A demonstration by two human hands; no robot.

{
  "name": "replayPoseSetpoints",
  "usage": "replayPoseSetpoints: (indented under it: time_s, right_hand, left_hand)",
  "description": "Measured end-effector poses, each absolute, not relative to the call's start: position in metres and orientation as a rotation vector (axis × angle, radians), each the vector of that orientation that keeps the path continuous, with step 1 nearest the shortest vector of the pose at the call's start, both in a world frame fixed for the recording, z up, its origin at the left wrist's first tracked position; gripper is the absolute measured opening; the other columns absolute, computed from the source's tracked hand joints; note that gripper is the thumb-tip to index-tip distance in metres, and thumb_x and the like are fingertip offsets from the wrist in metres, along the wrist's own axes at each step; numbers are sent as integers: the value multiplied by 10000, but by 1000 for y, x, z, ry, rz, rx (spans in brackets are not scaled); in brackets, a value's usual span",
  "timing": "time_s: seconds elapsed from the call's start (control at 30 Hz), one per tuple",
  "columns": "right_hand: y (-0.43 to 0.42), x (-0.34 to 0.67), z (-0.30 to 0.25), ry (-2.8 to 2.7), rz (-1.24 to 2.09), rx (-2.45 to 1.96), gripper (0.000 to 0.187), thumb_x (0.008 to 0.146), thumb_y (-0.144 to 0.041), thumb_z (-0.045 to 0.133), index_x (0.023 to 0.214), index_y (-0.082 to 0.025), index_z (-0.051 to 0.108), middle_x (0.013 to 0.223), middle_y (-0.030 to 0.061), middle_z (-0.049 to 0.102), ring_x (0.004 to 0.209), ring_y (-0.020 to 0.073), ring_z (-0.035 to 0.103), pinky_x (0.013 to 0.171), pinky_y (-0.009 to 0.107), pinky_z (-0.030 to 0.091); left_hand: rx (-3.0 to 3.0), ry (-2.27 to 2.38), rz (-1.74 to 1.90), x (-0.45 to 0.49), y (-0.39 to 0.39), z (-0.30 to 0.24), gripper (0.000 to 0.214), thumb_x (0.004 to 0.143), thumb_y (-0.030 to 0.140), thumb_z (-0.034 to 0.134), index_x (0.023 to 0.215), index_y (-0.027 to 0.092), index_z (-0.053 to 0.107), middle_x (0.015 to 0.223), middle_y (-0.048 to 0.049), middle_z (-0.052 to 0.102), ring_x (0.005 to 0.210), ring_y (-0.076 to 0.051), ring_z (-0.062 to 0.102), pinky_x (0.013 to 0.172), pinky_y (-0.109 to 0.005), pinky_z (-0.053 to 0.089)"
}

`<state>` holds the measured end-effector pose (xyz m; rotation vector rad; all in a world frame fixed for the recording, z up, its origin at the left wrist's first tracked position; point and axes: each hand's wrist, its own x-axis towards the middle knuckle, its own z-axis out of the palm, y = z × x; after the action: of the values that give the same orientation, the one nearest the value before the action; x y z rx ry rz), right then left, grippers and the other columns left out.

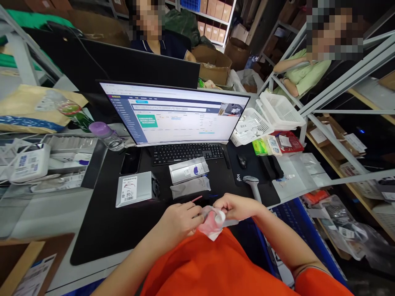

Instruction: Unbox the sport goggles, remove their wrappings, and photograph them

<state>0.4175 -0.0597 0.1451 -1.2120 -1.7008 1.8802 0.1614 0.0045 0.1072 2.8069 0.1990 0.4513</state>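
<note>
Pink and white are showing between the two bare hands, where a soft, crumpled bundle of thin translucent wrapping (207,224) is sitting just in front of the wearer's orange shirt (216,267). Taking that bundle as the dial's centre, with twelve pointing toward the monitor, the left hand (182,220) is coming in from nine o'clock, its fingers bending together and clamping on the near side of the wrapping. The right hand (236,206) is closing from two o'clock, thumb and curled fingers pinching the bundle's upper edge, so the pink part is lying between the two grips rather than inside either palm. A rounded white end (219,217) is facing up close to the right fingertips, and a slim reddish rod (196,198) is poking out at eleven o'clock, beyond the left fingers; where it is joining anything is hidden. Also toward eleven, a limp grey fabric pouch (189,188) is resting on the black desk mat (101,222), with a long silver open-topped box (189,170) lying just behind it. At ten, a silver-grey carton with a white label (135,190) is standing well apart from the hands. Near one, a black mouse (242,161) is resting, while a white-and-grey handheld scanner (253,187) is lying between one and two.
</note>
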Motion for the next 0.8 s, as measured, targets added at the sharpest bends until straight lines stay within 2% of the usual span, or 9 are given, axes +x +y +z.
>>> replayPoseSetpoints:
  time_s: [0.17, 0.3, 0.4, 0.5, 0.6, 0.8]
  right_hand:
    - [-61, 427, 157, -1835, 1920, -1171, 249, 764, -137, 608, 584, -177, 442, 570, -97, 279, 561, 71, 253, 533, 219, 208]
    - [-65, 393, 156, -1911, 1596, -1345, 301, 704, -45, 567, 593, -193, 329, 594, -94, 258, 587, 78, 238, 543, 233, 184]
    - [-63, 372, 150, -1753, 1322, -1545, 288, 689, -24, 520, 612, -197, 303, 609, -88, 268, 599, 82, 242, 546, 236, 180]
    - [-56, 379, 143, -1600, 1578, -1399, 226, 747, -115, 556, 638, -201, 378, 625, -86, 307, 588, 82, 273, 529, 215, 217]
    - [-50, 406, 140, -1590, 1923, -1159, 215, 769, -227, 628, 649, -187, 454, 613, -84, 345, 567, 78, 290, 507, 202, 242]
    - [-50, 439, 144, -1631, 2084, -1044, 295, 767, -291, 678, 594, -172, 471, 577, -81, 354, 557, 73, 302, 517, 206, 271]
  left_hand:
    - [2790, 191, 464, 164, -1, 108, 167, 824, 96, 570, 928, 227, 580, 946, 4, 680, 803, -172, 622, 606, -295, 430]
    - [2874, 122, 533, 171, -3, 107, 142, 797, 79, 589, 857, 204, 556, 820, 2, 656, 755, -185, 612, 568, -294, 431]
    - [2924, 219, 596, 171, 2, 108, 134, 833, 62, 575, 840, 195, 558, 852, -16, 675, 772, -194, 613, 568, -293, 441]
    - [2877, 249, 620, 168, 6, 109, 159, 861, 65, 544, 938, 193, 597, 959, -30, 701, 848, -191, 628, 655, -296, 490]
    - [2772, 226, 596, 164, 6, 110, 217, 855, 58, 530, 977, 216, 614, 964, -8, 705, 861, -168, 635, 695, -277, 490]
    - [2651, 260, 604, 167, -2, 111, 229, 804, 42, 535, 908, 229, 619, 951, 24, 706, 841, -151, 637, 644, -261, 446]
